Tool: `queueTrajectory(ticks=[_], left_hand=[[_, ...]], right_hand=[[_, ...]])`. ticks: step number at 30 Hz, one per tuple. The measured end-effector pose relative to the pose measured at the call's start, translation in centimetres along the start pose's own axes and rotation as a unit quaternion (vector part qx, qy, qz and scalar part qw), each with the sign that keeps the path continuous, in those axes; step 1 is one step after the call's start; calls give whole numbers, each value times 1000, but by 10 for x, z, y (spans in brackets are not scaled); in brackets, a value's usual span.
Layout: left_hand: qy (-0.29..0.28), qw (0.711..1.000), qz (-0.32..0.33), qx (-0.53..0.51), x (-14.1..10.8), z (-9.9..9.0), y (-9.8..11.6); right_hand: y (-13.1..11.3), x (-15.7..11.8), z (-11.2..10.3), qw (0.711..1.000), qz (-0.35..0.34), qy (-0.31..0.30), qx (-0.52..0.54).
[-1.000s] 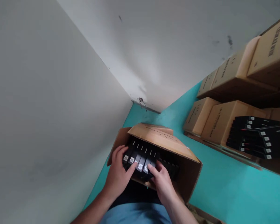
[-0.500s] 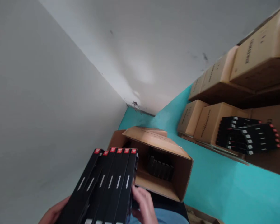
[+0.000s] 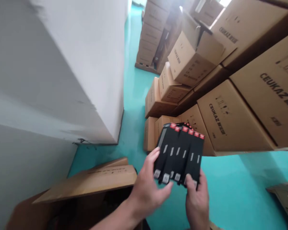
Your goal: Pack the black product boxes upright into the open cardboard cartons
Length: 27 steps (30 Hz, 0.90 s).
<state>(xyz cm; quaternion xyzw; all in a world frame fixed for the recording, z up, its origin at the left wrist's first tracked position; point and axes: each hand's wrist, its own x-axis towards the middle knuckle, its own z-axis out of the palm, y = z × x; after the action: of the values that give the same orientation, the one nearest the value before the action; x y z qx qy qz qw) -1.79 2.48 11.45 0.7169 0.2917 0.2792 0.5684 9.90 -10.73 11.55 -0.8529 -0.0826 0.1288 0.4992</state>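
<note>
Hands: left point(image 3: 146, 190) and right point(image 3: 198, 201) spread wide, clamping the row's sides.
Black boxes point(image 3: 176, 161): up between the palms, over the floor point(image 3: 230, 182); likely stiff, slick, moderately heavy together; squeeze low on both outer sides or middles slip.
Tags: red tips point(image 3: 190, 131), white squares point(image 3: 166, 178), lettering blurred.
Cartons point(image 3: 244, 127): "CEUKAZ"!

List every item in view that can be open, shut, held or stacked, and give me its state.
Slim black boxes: held side by side, red ends away from the wearer.
Left hand: gripping their left side.
Right hand: gripping their right side.
Near carton: open.
Flapped carton: open, atop other cartons.
Large CEUKAZ cartons: stacked.
</note>
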Motion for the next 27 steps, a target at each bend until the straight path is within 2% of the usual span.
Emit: queueTrajectory(ticks=[3, 5, 8, 9, 11, 14, 16, 18, 21, 24, 26, 27], left_hand=[[-40, 997, 42, -49, 95, 99, -4], [-41, 997, 32, -64, 135, 160, -12], [-21, 997, -16, -68, 154, 231, -30], [-15, 997, -34, -70, 153, 248, -38], [-11, 995, -60, -77, 145, 270, -54], [-19, 994, -72, -74, 136, 279, -76], [-23, 995, -68, -71, 135, 274, -84], [-28, 995, -62, -73, 137, 266, -87], [-35, 994, -70, -76, 143, 258, -88], [-37, 991, -95, -82, 147, 251, -82], [-30, 990, -106, -87, 138, 233, -73], [-22, 990, -106, -92, 129, 215, -67]], right_hand=[[20, 119, -21, 996, -60, 55, 23], [40, 196, -31, 993, -67, 75, 67], [77, 285, -40, 989, -22, 62, 132], [88, 304, -42, 989, 2, 43, 141], [106, 327, -43, 988, 42, 3, 149], [118, 335, -40, 993, 40, -24, 105], [116, 331, -38, 1000, 1, 3, 3], [110, 325, -37, 990, -57, 47, -121], [93, 315, -39, 956, -143, 89, -239], [67, 299, -48, 935, -193, 95, -281], [45, 273, -55, 930, -219, 102, -279], [34, 254, -58, 931, -221, 103, -272]])
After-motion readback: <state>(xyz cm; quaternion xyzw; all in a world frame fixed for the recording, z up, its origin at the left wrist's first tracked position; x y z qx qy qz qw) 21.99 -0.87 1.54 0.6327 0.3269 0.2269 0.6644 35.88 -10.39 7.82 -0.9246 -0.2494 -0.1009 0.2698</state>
